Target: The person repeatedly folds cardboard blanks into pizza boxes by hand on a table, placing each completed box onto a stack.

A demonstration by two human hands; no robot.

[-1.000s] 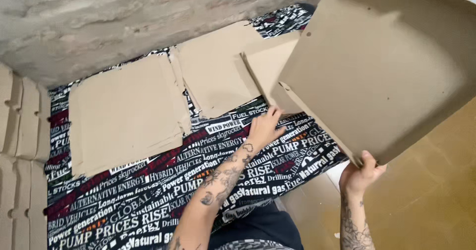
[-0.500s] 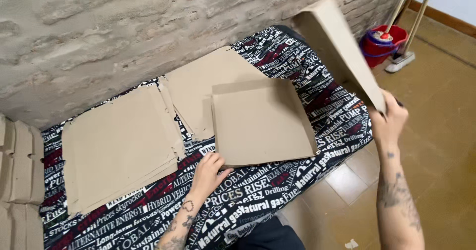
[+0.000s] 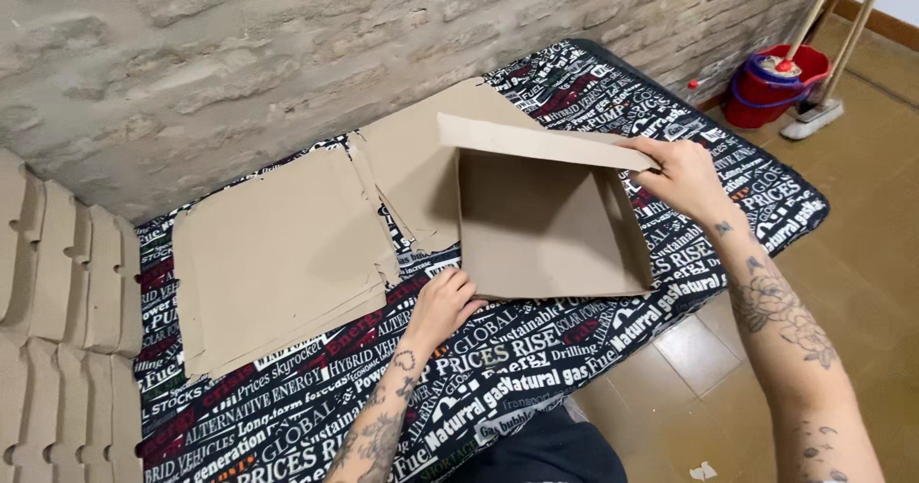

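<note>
The left hand pressed flat, fingers together, pinning the cardboard box blank to the desk, while right-hand fingers pinched its raised flap, folding it upright.

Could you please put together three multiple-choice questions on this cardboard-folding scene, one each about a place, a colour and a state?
1. Where does the flat stack of cardboard sheets lie?
A. On the floor by the bucket
B. On the printed cloth, left of the box
C. Leaning upright on the wall

2. What colour is the mop bucket?
A. Red
B. Green
C. White

3. What is the state of the cardboard box?
A. Lying fully flat
B. Closed shut
C. Partly folded, one flap raised

Answers:
1 B: the stack rests on the printed cloth, left of the box.
2 A: the bucket in the far corner is red.
3 C: the right hand holds up a flap while the left hand rests at the box's near corner.
</note>
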